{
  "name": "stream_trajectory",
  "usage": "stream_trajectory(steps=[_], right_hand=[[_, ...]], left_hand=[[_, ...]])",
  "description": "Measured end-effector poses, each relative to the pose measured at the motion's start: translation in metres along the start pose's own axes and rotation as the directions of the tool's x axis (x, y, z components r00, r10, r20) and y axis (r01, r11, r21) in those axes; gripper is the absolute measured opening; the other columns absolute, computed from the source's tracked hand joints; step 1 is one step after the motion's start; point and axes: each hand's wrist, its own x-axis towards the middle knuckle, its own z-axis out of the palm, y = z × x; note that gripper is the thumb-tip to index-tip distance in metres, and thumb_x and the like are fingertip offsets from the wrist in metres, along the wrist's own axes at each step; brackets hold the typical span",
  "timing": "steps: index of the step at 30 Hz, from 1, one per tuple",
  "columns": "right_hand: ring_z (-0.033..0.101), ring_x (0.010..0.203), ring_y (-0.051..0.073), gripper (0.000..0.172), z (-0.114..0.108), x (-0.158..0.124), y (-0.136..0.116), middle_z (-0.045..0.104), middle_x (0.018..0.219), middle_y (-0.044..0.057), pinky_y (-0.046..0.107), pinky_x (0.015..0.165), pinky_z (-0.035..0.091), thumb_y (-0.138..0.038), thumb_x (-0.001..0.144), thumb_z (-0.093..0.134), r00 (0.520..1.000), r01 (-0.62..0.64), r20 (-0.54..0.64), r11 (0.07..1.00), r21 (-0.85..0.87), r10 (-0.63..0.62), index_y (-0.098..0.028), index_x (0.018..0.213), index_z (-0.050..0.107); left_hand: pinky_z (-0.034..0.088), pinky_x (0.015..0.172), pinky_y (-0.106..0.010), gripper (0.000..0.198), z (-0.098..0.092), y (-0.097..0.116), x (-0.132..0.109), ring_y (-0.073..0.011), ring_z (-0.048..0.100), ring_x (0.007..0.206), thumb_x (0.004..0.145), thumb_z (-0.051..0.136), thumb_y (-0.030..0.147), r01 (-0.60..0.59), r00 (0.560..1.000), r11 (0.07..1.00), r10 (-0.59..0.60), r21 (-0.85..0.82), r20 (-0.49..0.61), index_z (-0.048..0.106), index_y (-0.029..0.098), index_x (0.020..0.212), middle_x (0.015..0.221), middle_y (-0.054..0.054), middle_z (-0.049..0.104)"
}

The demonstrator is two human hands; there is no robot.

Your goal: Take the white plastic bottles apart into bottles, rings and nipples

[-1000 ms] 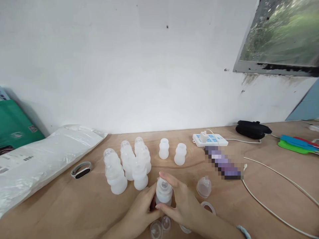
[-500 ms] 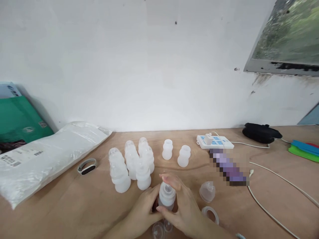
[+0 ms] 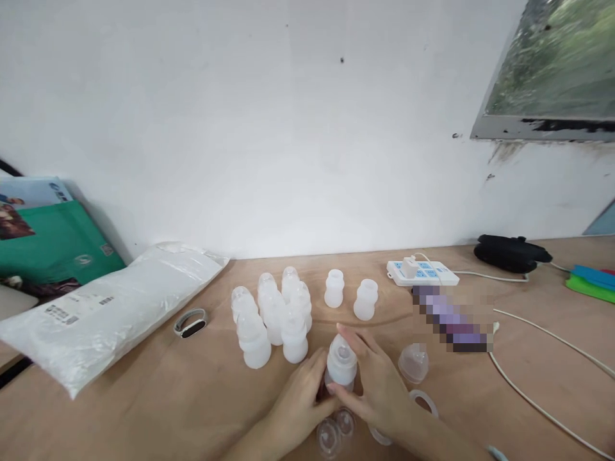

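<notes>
Green folder (image 3: 72, 234) by the tabletop's (image 3: 158, 397) back left corner, a blue-and-white printed piece (image 3: 36, 191) behind it. White plastic package (image 3: 129, 301) with printed labels lies slantwise along the left side, its far end close to the back edge. Grey wrist band (image 3: 204, 317), dark face up, just right of the package.

Next, a tight cluster of white bottles with clear domed caps (image 3: 276, 314), left of centre, all upright, well in from the back edge.

Left hand (image 3: 300, 394): grip closed around the left side of the held bottle (image 3: 342, 368), which is at the tabletop's middle, toward the front edge. Bottle has a clear piece on its mouth, roughly upright; can't tell if its base touches down. Two clear round pieces (image 3: 329, 436) sit just in front of it.

Behind, nearer the back edge, two open white bottles (image 3: 335, 289) stand apart from each other. Right hand (image 3: 382, 381): grip clasping the same bottle, thumb low on the front, a finger up by the rim. A ring is partly hidden under that forearm.

Right of it, clear dome (image 3: 413, 363) and pale ring (image 3: 425, 403). Power strip (image 3: 423, 273) near back edge, pixelated phone (image 3: 451, 322) in front, white cable (image 3: 533, 394), black case (image 3: 512, 254), then blue and green flat pieces (image 3: 593, 283) toward the right edge.
</notes>
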Motion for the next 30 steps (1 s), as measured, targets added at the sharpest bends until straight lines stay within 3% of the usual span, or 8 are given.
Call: stream_trajectory(steps=[5,10,14,21,25,30], right_hand=[[0.062,0.106,0.039,0.069,-0.006,-0.001,0.011,0.065,0.114,0.012,0.050,0.085,0.054,-0.023,0.071,0.073,0.959,-0.269,-0.109,0.961,-0.068,0.261,-0.025,0.134,0.045],[0.065,0.079,0.027,0.044,-0.010,0.024,0.023,0.066,0.086,0.003,0.037,0.068,0.052,-0.024,0.075,0.074,0.884,-0.466,-0.009,0.881,-0.084,0.467,-0.021,0.113,0.052],[0.062,0.069,0.021,0.029,0.003,0.054,0.027,0.063,0.075,0.000,0.032,0.063,0.049,-0.021,0.077,0.073,0.878,-0.473,0.064,0.881,-0.032,0.474,-0.018,0.097,0.052],[0.066,0.080,0.020,0.040,0.026,0.076,0.035,0.069,0.096,0.007,0.034,0.074,0.051,-0.015,0.077,0.070,0.889,-0.457,0.057,0.889,0.023,0.455,-0.016,0.113,0.052],[0.066,0.077,0.016,0.048,0.009,0.061,0.037,0.067,0.110,0.009,0.034,0.077,0.053,-0.015,0.082,0.063,0.894,-0.449,0.021,0.893,0.028,0.448,-0.017,0.127,0.049],[0.063,0.076,0.017,0.023,-0.028,0.041,0.036,0.069,0.100,0.008,0.034,0.073,0.050,-0.016,0.087,0.051,0.905,-0.425,0.003,0.904,-0.036,0.426,-0.016,0.107,0.061]], left_hand=[[0.048,0.087,-0.038,0.064,0.003,-0.005,-0.004,-0.0257,0.055,0.103,0.080,0.067,0.015,0.063,0.998,0.998,-0.063,0.028,0.009,0.038,0.022,0.136,0.131,-0.011,0.049],[0.048,0.084,-0.038,0.047,0.005,-0.006,-0.006,-0.0256,0.055,0.101,0.087,0.057,0.018,0.047,0.996,0.996,-0.042,0.073,-0.075,0.038,0.022,0.130,0.122,-0.010,0.050],[0.047,0.082,-0.037,0.041,0.005,-0.005,-0.006,-0.0246,0.056,0.095,0.090,0.054,0.022,0.035,0.997,0.992,-0.027,0.122,-0.066,0.038,0.022,0.127,0.111,-0.008,0.054],[0.045,0.074,-0.031,0.023,0.004,-0.002,-0.005,-0.0184,0.055,0.079,0.087,0.052,0.016,0.003,0.998,0.986,0.006,0.164,-0.057,0.046,0.021,0.108,0.099,-0.003,0.056],[0.042,0.070,-0.028,0.011,0.001,0.000,-0.002,-0.0167,0.054,0.076,0.088,0.047,0.014,-0.021,1.000,0.992,0.021,0.127,0.000,0.053,0.020,0.095,0.090,-0.002,0.058],[0.040,0.065,-0.025,0.012,-0.003,0.001,0.003,-0.0136,0.052,0.069,0.084,0.052,0.012,-0.047,0.996,0.997,0.042,0.060,0.075,0.063,0.018,0.084,0.087,-0.001,0.060]])
